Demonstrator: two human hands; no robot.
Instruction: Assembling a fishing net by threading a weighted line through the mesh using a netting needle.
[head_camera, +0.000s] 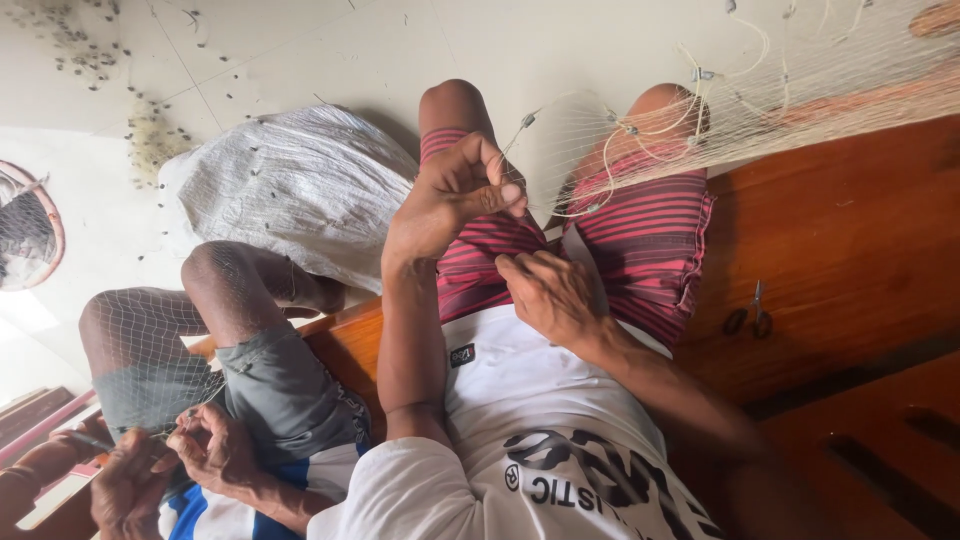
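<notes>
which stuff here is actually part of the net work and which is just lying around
In use:
- fishing net, draped over the knees
- pale cord with small weights along its edge
- left hand, pinching the net
- right hand, down at the lap

Lying about:
- scissors on the wooden bench
- white sack on the floor
- round basket at the left edge

- A large white woven sack (290, 185) lies on the pale floor, far and left of centre, bulging and creased; small dark specks dot its surface; its right edge sits just beside a bare knee
- A small black rectangular label (461, 355) sits on the white shirt, near the centre
</notes>
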